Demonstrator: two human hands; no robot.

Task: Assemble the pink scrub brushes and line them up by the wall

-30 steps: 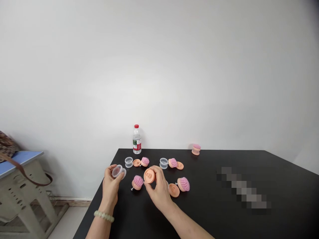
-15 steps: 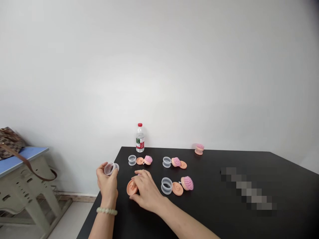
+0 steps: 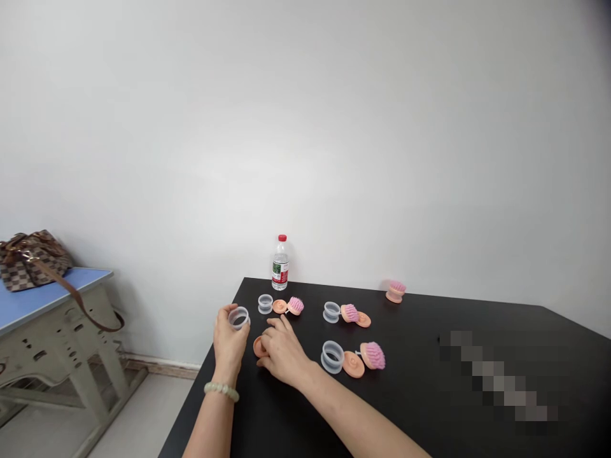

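My left hand (image 3: 230,337), with a beaded bracelet at the wrist, grips a clear ring-shaped cup (image 3: 238,317) over the table's left side. Fingers bent, my right hand (image 3: 285,351) is closed on an orange disc (image 3: 260,346) at the tabletop and covers much of it. Behind my hands lie another clear ring (image 3: 265,304), an orange disc (image 3: 279,306) and a pink bristle brush head (image 3: 295,306). To the right are two similar groups, one with a clear ring (image 3: 331,312), the nearer with a clear ring (image 3: 332,357), a disc (image 3: 354,364) and a brush head (image 3: 372,355).
A red-capped water bottle (image 3: 280,264) stands at the black table's back left edge. One whole pink brush (image 3: 396,292) sits at the back by the wall. A blue-topped desk (image 3: 90,277) at the left carries a checked bag (image 3: 35,257). A blurred patch covers the table's right.
The view has shifted left, so the table things appear further right. My left hand has come nearer my right with the clear ring, which is now more upright. More of the bag shows.
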